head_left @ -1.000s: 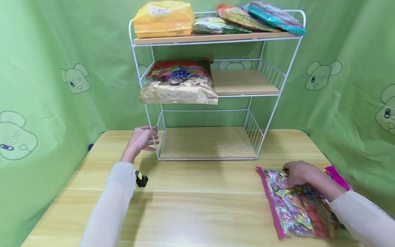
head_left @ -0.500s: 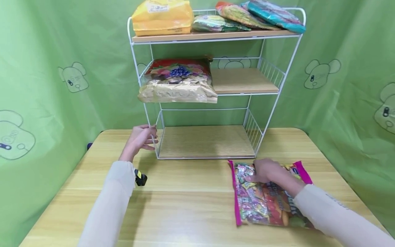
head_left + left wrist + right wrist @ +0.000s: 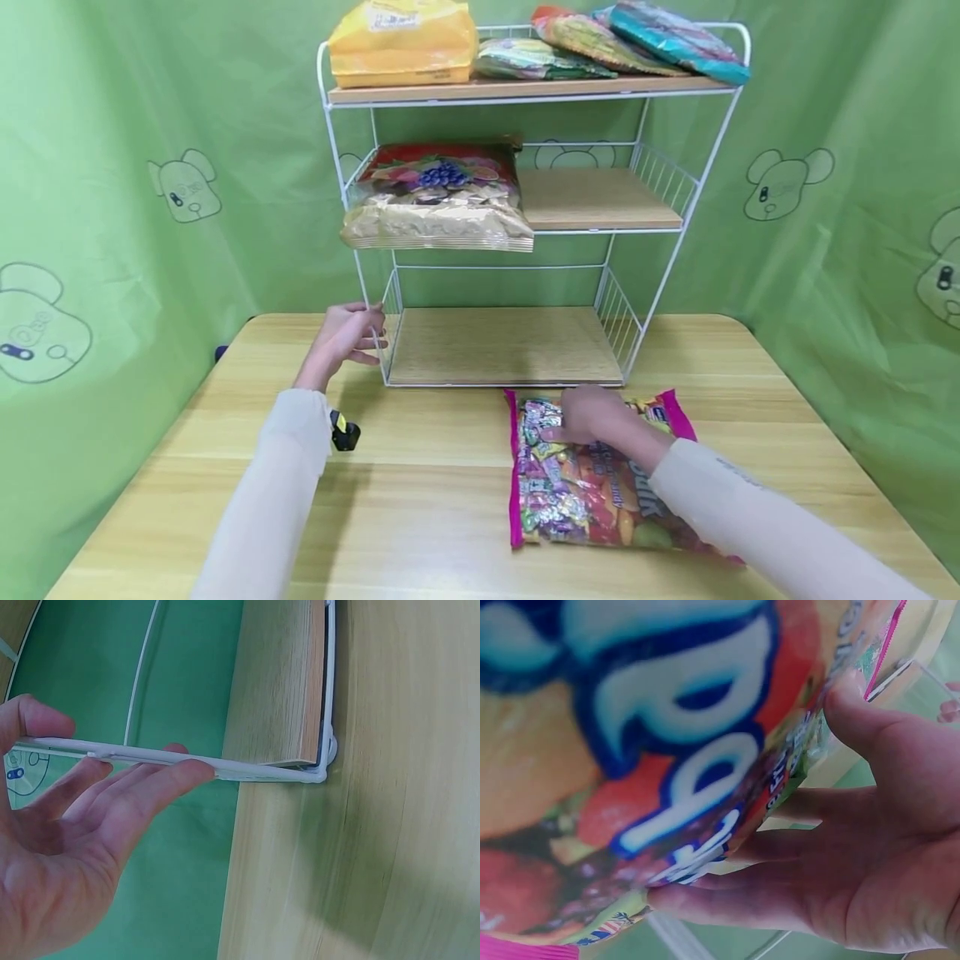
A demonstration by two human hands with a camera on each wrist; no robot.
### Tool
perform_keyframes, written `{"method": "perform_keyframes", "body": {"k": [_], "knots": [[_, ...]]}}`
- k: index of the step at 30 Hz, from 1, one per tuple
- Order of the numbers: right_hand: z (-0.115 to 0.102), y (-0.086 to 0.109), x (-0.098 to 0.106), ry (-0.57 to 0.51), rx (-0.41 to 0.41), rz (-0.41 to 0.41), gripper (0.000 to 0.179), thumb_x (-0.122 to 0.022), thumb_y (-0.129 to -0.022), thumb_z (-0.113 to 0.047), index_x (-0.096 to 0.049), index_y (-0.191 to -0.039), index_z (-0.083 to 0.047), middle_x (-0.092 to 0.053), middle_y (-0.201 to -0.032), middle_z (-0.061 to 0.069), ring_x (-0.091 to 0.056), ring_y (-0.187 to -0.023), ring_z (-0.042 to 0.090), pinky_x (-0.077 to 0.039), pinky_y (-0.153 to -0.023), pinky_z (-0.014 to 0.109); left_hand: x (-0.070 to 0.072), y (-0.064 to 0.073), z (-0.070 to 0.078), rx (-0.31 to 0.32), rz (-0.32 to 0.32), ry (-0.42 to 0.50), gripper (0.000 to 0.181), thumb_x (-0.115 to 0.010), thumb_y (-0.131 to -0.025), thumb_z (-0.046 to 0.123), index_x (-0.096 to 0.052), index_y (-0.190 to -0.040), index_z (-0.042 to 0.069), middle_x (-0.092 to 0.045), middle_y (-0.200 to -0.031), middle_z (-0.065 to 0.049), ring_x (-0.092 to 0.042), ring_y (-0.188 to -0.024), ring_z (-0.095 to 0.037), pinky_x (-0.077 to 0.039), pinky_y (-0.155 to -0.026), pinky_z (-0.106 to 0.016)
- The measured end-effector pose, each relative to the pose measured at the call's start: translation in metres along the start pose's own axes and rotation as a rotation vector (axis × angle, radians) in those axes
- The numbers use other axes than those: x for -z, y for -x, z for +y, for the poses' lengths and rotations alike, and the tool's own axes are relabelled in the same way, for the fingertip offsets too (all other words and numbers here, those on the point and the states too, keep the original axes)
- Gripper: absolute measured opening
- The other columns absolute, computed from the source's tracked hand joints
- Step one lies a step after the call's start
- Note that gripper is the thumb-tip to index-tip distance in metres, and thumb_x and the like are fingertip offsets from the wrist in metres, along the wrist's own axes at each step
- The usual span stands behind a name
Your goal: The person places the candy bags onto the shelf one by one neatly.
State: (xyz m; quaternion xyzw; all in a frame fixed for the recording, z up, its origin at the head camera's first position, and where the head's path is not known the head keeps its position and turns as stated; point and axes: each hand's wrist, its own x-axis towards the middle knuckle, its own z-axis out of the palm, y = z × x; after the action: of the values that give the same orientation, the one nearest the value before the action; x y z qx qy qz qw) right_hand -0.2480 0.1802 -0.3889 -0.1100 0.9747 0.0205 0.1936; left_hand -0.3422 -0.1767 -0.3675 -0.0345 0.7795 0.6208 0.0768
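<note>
A white wire rack with wooden shelves point(image 3: 502, 346) stands at the back of the table. My left hand point(image 3: 345, 335) is at its lower left side; in the left wrist view, thumb and fingers hold the white rack post point(image 3: 247, 765) from both sides. A bag of candy point(image 3: 566, 492) with pink ends lies in front of the rack, right of centre, its top edge near the bottom shelf. My right hand point(image 3: 596, 417) grips the bag's upper edge. In the right wrist view the thumb is on the bag's printed face and the fingers point(image 3: 780, 889) curl behind it.
A red and gold bag point(image 3: 442, 196) overhangs the middle shelf's front on the left. Along the top shelf lie a yellow bag point(image 3: 405, 50), a green bag point(image 3: 540, 60) and a blue bag point(image 3: 675, 37). Green curtains point(image 3: 840, 267) hang behind and beside the table point(image 3: 420, 517).
My right hand has moved the candy bag leftward across the table, from the right side to in front of the rack. The left hand stays on the rack post.
</note>
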Motion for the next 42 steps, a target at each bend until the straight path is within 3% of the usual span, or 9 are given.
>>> {"method": "perform_keyframes", "body": {"k": [6, 13, 19, 26, 30, 35, 39, 42], "knots": [[-0.023, -0.005, -0.001, 0.019, 0.011, 0.011, 0.054, -0.063, -0.091, -0.059, -0.06, -0.063, -0.013, -0.066, -0.076, 0.006, -0.059, -0.068, 0.021, -0.06, -0.07, 0.041, -0.001, -0.001, 0.0, 0.0, 0.003, 0.001, 0.054, -0.06, -0.086, 0.011, -0.058, -0.14, 0.003, -0.061, -0.122, -0.029, -0.074, -0.093, -0.033, -0.064, -0.081, -0.051], [-0.046, -0.011, 0.001, 0.023, 0.045, 0.052, 0.052, -0.065, -0.089, -0.061, -0.065, -0.069, -0.013, -0.072, -0.089, 0.008, -0.064, -0.079, 0.025, -0.06, -0.072, 0.042, -0.002, 0.0, 0.0, 0.002, 0.018, 0.012, 0.053, -0.059, -0.085, 0.008, -0.059, -0.138, 0.002, -0.065, -0.107, -0.019, -0.075, -0.079, -0.022, -0.064, -0.08, -0.05], [-0.063, -0.016, 0.004, 0.038, 0.03, 0.051, 0.053, -0.064, -0.088, -0.063, -0.07, -0.079, -0.011, -0.071, -0.091, 0.008, -0.067, -0.084, 0.027, -0.061, -0.08, 0.045, -0.002, 0.0, -0.001, -0.007, 0.015, 0.005, 0.052, -0.059, -0.086, 0.009, -0.059, -0.137, 0.001, -0.064, -0.112, -0.024, -0.075, -0.084, -0.026, -0.065, -0.079, -0.049], [-0.069, -0.019, 0.004, 0.023, 0.042, 0.084, 0.055, -0.066, -0.087, -0.064, -0.066, -0.072, -0.011, -0.07, -0.089, 0.01, -0.066, -0.08, 0.027, -0.062, -0.077, 0.049, -0.002, -0.001, -0.003, -0.017, 0.026, -0.006, 0.055, -0.059, -0.083, 0.009, -0.06, -0.138, 0.004, -0.061, -0.118, -0.028, -0.069, -0.106, -0.046, -0.065, -0.078, -0.051], [-0.065, -0.019, 0.002, 0.019, 0.043, 0.096, 0.06, -0.065, -0.086, -0.066, -0.069, -0.087, -0.006, -0.07, -0.09, 0.011, -0.066, -0.082, 0.028, -0.061, -0.078, 0.048, -0.003, -0.002, -0.004, -0.023, 0.022, -0.011, 0.052, -0.059, -0.084, 0.01, -0.061, -0.136, 0.004, -0.061, -0.116, -0.027, -0.067, -0.109, -0.049, -0.065, -0.078, -0.051], [-0.06, -0.017, 0.001, -0.029, 0.07, 0.117, 0.066, -0.066, -0.085, -0.067, -0.07, -0.104, -0.004, -0.072, -0.095, 0.011, -0.067, -0.087, 0.028, -0.06, -0.081, 0.043, -0.001, -0.001, -0.003, -0.021, 0.014, -0.013, 0.05, -0.059, -0.085, 0.011, -0.061, -0.134, 0.001, -0.062, -0.114, -0.027, -0.072, -0.099, -0.042, -0.065, -0.078, -0.051], [-0.051, -0.015, 0.004, -0.099, 0.088, 0.124, 0.078, -0.067, -0.086, -0.065, -0.064, -0.128, 0.001, -0.07, -0.119, 0.021, -0.066, -0.109, 0.038, -0.058, -0.093, 0.05, 0.0, 0.0, -0.001, -0.017, 0.005, -0.009, 0.049, -0.06, -0.087, 0.012, -0.06, -0.135, 0.0, -0.064, -0.11, -0.022, -0.075, -0.086, -0.03, -0.064, -0.08, -0.052], [-0.043, -0.01, 0.006, -0.164, 0.09, 0.148, 0.082, -0.067, -0.091, -0.057, -0.05, -0.143, 0.005, -0.064, -0.129, 0.027, -0.064, -0.115, 0.043, -0.057, -0.098, 0.053, -0.001, 0.001, 0.001, -0.017, 0.0, 0.0, 0.05, -0.06, -0.087, 0.011, -0.06, -0.136, 0.0, -0.065, -0.107, -0.019, -0.075, -0.081, -0.024, -0.064, -0.08, -0.052]]}}
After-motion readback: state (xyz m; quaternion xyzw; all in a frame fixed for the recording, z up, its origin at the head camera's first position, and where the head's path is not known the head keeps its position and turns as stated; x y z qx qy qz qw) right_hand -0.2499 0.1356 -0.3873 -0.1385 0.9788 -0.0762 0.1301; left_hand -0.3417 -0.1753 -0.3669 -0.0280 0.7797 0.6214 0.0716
